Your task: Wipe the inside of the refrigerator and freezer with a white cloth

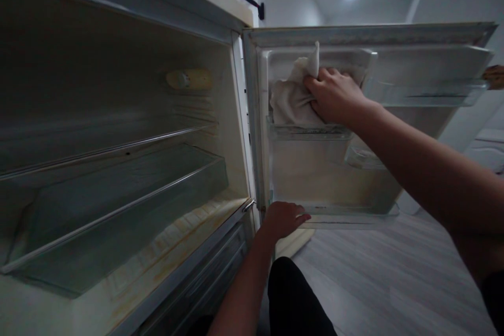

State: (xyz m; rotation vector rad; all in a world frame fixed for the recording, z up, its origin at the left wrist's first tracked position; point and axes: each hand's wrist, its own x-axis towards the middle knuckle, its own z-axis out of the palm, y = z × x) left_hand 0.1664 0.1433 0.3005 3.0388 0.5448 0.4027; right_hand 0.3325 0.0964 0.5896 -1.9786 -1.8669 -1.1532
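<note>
My right hand (pixel 334 93) is closed on a crumpled whitish cloth (pixel 293 97). It presses the cloth into the upper door compartment, just above a clear door shelf (pixel 311 133). Low on the open refrigerator door (pixel 315 176), my left hand (pixel 284 219) has its fingers bent over the rim by the bottom door shelf (pixel 350 212), near the hinge side. Part of its grip is hidden behind the hand.
To the left is the refrigerator interior, with a glass shelf (pixel 106 151), a clear drawer (pixel 137 231) and a stained floor (pixel 177 241). More clear bins (pixel 433 95) line the door's right side. My dark-clothed knee (pixel 295 294) is below, over a grey wood-look floor (pixel 378 273).
</note>
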